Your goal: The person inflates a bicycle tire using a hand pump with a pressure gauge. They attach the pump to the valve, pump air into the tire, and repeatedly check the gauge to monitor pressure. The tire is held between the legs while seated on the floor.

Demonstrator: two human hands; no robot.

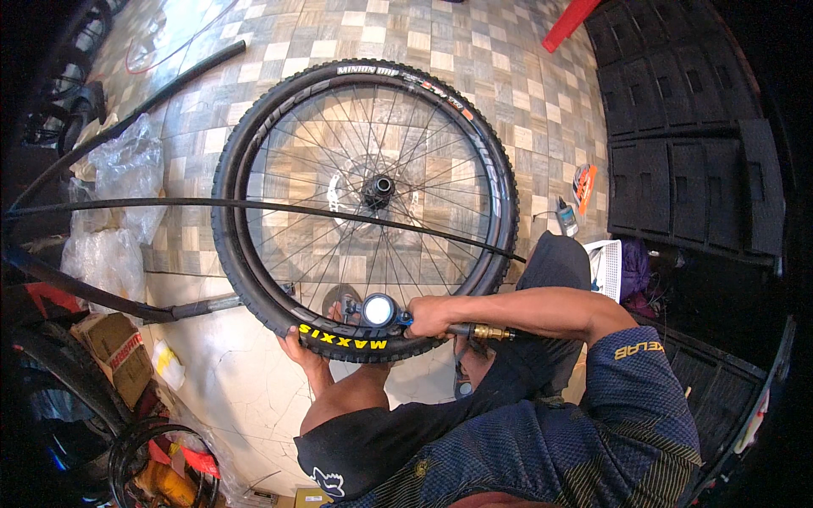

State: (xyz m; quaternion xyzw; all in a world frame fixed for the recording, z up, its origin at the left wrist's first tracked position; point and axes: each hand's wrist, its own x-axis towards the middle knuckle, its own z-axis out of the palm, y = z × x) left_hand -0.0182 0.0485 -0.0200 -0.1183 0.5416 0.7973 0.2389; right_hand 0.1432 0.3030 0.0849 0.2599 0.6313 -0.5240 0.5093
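Nearest the lower edge are my dark patterned shirt [508, 432] and black shorts [368, 444]. My right arm reaches in across my knee, and my right hand [430, 315] is clamped on an air gauge [378, 310] with a round white dial and a brass-coloured fitting behind it. The gauge sits at the near side of a bicycle wheel [378, 193], directly in front of me. My left hand [310, 354] touches the outer edge of its knobby black tire [326, 341], just beside the yellow lettering; I cannot tell how far its hidden fingers close. A thin black hose [339, 214] crosses over the spokes. To the left are a cardboard box [113, 360] and, farther up, crumpled clear plastic [131, 169]. To the right of the wheel, a small bottle [566, 218] is on the checkered floor [542, 118], near dark drawers [652, 186]. At the far right, a red bar [567, 25] slants into view.
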